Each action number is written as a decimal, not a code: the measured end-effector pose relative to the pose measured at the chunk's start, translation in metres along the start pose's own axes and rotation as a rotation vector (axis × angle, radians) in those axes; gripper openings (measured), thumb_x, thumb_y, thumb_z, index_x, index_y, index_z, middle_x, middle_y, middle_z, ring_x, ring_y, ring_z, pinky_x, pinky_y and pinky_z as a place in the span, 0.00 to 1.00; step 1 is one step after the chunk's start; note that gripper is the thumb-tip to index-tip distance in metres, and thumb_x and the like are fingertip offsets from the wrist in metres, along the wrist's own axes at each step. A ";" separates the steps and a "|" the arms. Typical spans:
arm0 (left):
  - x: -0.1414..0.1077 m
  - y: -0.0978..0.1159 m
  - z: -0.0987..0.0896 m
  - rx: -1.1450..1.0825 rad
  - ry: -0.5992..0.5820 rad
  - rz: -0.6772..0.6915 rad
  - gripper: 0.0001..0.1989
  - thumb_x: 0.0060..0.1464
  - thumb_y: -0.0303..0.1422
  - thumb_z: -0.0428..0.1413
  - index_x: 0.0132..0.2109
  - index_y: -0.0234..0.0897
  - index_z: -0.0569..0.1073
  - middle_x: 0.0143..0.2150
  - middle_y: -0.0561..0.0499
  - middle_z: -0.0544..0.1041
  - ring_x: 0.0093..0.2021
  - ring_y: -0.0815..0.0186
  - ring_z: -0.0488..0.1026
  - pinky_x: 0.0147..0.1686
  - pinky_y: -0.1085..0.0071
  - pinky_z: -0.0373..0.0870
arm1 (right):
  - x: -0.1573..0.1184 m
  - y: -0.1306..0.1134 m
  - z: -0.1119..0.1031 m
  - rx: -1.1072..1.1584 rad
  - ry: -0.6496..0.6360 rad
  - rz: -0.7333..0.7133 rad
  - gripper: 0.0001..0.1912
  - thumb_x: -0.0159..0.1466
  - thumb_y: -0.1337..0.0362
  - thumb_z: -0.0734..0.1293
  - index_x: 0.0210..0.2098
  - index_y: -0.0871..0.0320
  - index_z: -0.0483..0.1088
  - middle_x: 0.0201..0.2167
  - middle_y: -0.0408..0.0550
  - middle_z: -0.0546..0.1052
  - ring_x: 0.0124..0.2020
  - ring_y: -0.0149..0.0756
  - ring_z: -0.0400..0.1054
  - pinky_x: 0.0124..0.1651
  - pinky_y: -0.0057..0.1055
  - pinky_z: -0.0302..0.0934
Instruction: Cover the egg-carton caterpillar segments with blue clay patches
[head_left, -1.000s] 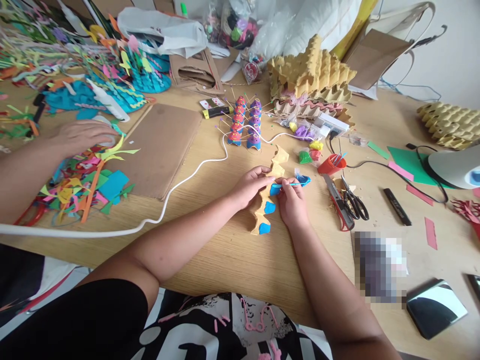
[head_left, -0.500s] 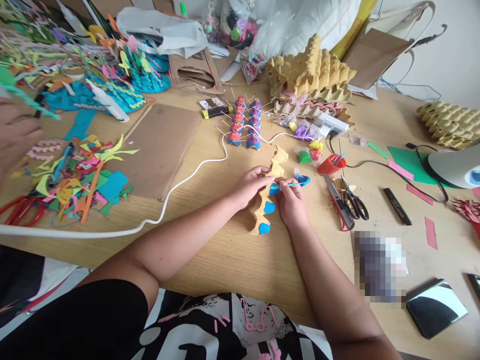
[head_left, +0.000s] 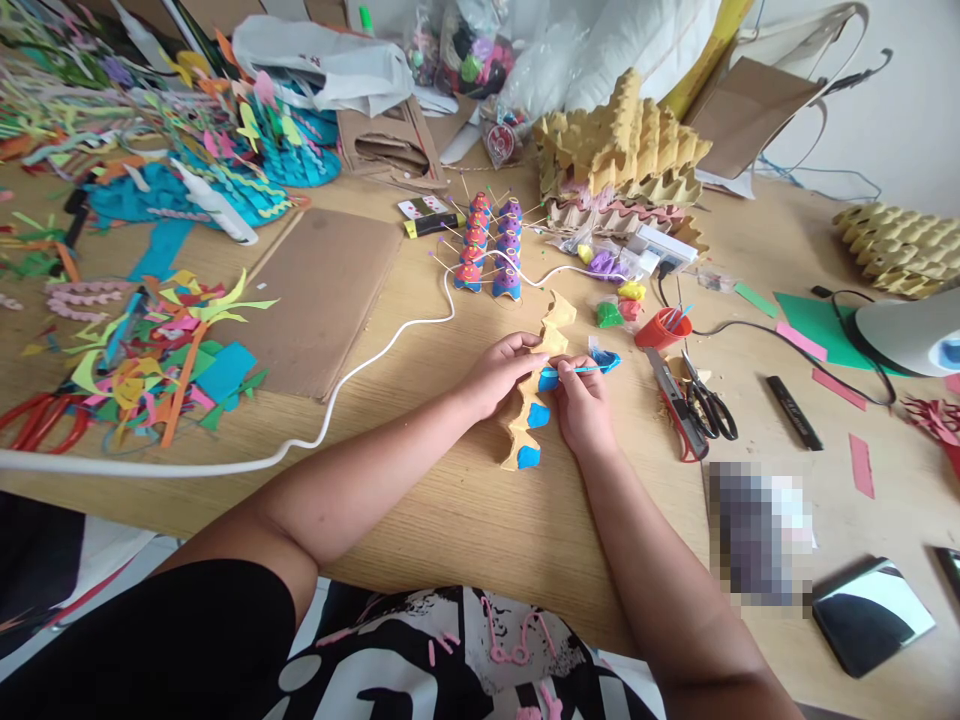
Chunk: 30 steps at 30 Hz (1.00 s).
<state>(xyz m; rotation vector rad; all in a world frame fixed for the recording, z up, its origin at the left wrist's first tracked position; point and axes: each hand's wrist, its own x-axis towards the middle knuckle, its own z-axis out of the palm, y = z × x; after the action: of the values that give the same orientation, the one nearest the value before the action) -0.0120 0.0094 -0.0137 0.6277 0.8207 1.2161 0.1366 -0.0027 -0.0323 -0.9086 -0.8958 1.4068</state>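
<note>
A cut yellow strip of egg carton lies on the wooden table before me, with blue patches on several of its cups along the right side. My left hand grips the strip from its left, fingers over the top edge. In my right hand, thumb and fingers pinch a thin light-blue stick, whose left end reaches a blue patch on the carton. Just beyond those fingers lies a small bag of blue clay-like material. Two decorated carton strips, one red and one purple, stand farther back.
A white cable crosses the table on my left, near brown cardboard and paper scraps. To the right are a red cup, a box cutter and black scissors. Egg trays are stacked behind.
Another person's hand, holding something green at the far left, has gone out of view, uncovering paper scraps there. My own hands and the carton strip look nearly unmoved.
</note>
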 end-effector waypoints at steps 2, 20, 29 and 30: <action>0.000 -0.001 0.000 -0.001 -0.003 0.003 0.27 0.37 0.40 0.79 0.43 0.39 0.77 0.28 0.60 0.79 0.29 0.71 0.73 0.36 0.70 0.68 | -0.001 -0.001 0.001 0.013 0.009 0.013 0.25 0.58 0.45 0.86 0.33 0.49 0.72 0.38 0.38 0.83 0.40 0.34 0.73 0.49 0.35 0.70; 0.001 0.000 -0.001 0.010 -0.004 -0.002 0.27 0.38 0.40 0.79 0.43 0.39 0.78 0.30 0.58 0.80 0.30 0.71 0.73 0.36 0.70 0.67 | -0.001 -0.002 0.002 0.007 0.033 0.009 0.25 0.57 0.43 0.86 0.34 0.49 0.72 0.37 0.38 0.82 0.38 0.35 0.72 0.45 0.35 0.70; 0.002 -0.003 -0.003 0.009 -0.010 0.008 0.26 0.39 0.40 0.79 0.43 0.39 0.78 0.28 0.60 0.78 0.27 0.73 0.70 0.34 0.71 0.63 | -0.001 -0.005 0.006 0.020 0.058 0.034 0.26 0.54 0.45 0.87 0.32 0.49 0.72 0.35 0.38 0.82 0.36 0.34 0.70 0.42 0.34 0.68; 0.002 -0.003 -0.003 0.004 -0.011 0.008 0.27 0.38 0.40 0.79 0.43 0.39 0.78 0.28 0.60 0.78 0.27 0.73 0.70 0.34 0.71 0.64 | -0.001 -0.006 0.006 0.028 0.056 0.036 0.26 0.53 0.45 0.88 0.32 0.50 0.72 0.35 0.38 0.82 0.36 0.34 0.71 0.42 0.34 0.68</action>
<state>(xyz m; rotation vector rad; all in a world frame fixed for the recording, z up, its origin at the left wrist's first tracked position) -0.0126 0.0109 -0.0180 0.6408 0.8119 1.2180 0.1337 -0.0035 -0.0249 -0.9421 -0.8196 1.4150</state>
